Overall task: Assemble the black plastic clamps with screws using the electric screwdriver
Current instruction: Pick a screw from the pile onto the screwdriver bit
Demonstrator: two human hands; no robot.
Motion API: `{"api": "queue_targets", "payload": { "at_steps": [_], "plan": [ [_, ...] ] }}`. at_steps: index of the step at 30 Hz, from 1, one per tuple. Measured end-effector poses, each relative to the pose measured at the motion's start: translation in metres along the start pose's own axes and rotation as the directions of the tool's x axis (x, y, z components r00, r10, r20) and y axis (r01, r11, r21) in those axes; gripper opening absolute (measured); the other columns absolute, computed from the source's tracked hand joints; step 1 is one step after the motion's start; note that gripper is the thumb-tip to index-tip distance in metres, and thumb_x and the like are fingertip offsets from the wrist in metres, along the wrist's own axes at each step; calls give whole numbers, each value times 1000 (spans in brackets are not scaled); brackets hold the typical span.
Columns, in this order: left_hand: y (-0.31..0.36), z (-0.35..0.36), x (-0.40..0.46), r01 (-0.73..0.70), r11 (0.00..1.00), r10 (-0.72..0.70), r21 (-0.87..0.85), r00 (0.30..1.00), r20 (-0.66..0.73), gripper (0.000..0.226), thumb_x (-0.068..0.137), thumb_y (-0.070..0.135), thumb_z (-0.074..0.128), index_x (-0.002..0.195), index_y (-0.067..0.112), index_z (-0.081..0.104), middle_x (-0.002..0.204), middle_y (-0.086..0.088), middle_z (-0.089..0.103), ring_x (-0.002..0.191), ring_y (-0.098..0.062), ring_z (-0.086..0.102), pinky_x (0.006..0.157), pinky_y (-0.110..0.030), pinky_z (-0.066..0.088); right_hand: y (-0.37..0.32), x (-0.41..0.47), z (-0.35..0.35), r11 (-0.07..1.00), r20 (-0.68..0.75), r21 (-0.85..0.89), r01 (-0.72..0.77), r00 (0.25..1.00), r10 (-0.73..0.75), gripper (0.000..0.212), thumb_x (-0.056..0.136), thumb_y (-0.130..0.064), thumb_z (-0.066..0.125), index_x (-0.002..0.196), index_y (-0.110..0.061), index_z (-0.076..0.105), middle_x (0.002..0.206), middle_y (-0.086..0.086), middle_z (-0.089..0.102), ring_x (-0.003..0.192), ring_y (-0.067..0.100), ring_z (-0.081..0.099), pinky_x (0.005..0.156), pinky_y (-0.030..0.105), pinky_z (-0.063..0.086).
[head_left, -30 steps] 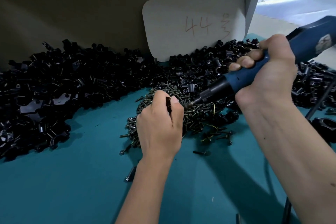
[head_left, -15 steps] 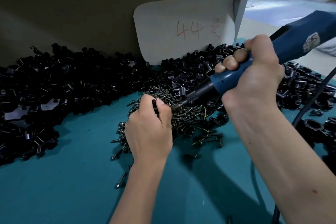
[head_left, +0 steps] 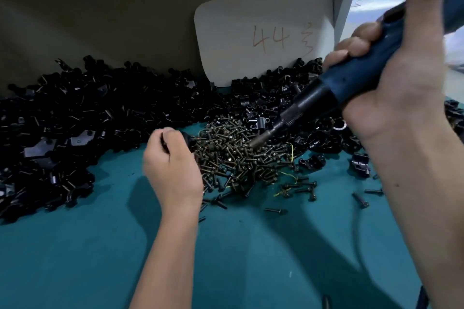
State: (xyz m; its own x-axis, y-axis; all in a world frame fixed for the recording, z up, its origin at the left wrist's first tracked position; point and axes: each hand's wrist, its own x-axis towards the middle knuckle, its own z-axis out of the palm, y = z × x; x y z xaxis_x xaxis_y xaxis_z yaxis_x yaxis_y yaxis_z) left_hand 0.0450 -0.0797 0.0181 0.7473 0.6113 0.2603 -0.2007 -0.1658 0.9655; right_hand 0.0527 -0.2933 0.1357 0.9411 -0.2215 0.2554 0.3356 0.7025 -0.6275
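Bare teal counter (head_left: 251, 258) lay open on the near side of the screw pile (head_left: 238, 160), wide enough for a hand to pass. Behind and to the left of the pile, heaped black clamps (head_left: 88, 118) blocked the way up to the brown wall (head_left: 100, 7). A white card (head_left: 263, 35) stood behind the pile. Loose screws (head_left: 301, 188) and clamps littered the counter to its right.

Plastic, metal and a matt counter

Glossy black plastic clamps (head_left: 82, 118), dull brassy metal screws (head_left: 233, 158), matt teal counter (head_left: 75, 258), smooth blue plastic screwdriver (head_left: 364, 75).
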Motion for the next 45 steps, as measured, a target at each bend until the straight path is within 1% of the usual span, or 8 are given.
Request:
{"api": "queue_targets", "payload": {
  "at_steps": [6,11,21,26,29,35,39,45],
  "plan": [
    [3,10,-4,460,779,-371,-426,886,278,37,113,40,37,118,7,53,76,-7,60,54,-13,49,46,-25,38,43,8,-26,811,-290,-414,-414,904,313,48,87,-12,80,125,-6,51,101,12,64,72,21,67,70,40,63],
    [5,9,-6,451,792,-344,-412,887,309,44,114,36,37,137,0,46,76,-11,71,58,-19,59,51,-28,51,83,-2,-39,675,-349,-573,-465,883,313,53,89,9,66,133,-2,39,129,26,54,111,40,67,92,63,58],
    [5,23,-15,156,969,-92,-191,946,310,47,114,41,35,100,6,63,92,3,80,83,-13,73,73,-27,57,83,-7,-24,580,-148,-762,-289,949,278,60,90,-23,77,144,-14,54,130,0,61,113,16,60,95,30,44],
    [12,37,-26,-112,990,135,-86,930,342,36,112,41,38,84,27,57,84,19,55,77,2,49,76,-19,41,69,-13,-19,354,90,-935,21,980,180,14,96,-34,69,89,-25,76,75,-15,71,71,-1,66,74,24,52],
    [25,47,-41,-180,978,207,-104,894,397,32,112,38,42,84,31,57,75,22,54,70,1,46,67,-18,37,54,-21,-24,241,162,-965,106,961,225,54,105,-41,53,59,-15,48,45,-13,45,44,4,41,53,26,34],
    [43,81,-89,31,994,33,-104,822,568,28,106,34,59,92,17,77,79,7,76,70,-4,65,64,-19,51,-6,-23,-66,98,32,-995,9,972,234,61,101,-53,56,73,1,57,51,2,49,38,17,51,41,24,39],
    [55,121,-134,367,929,-222,-43,646,730,19,102,25,67,94,10,75,68,2,66,59,-9,61,67,-42,65,-64,-25,-110,-217,-155,-971,-101,956,250,61,97,-62,58,63,-13,46,39,-7,35,32,11,35,46,27,31],
    [58,173,-202,-38,960,-229,277,463,857,13,92,26,73,85,14,75,83,-10,73,90,-38,70,73,-36,55,-123,-26,-158,-611,-364,-758,-227,925,109,54,80,-56,80,77,-4,70,71,10,69,73,29,65,66,34,50]
  ]
}}
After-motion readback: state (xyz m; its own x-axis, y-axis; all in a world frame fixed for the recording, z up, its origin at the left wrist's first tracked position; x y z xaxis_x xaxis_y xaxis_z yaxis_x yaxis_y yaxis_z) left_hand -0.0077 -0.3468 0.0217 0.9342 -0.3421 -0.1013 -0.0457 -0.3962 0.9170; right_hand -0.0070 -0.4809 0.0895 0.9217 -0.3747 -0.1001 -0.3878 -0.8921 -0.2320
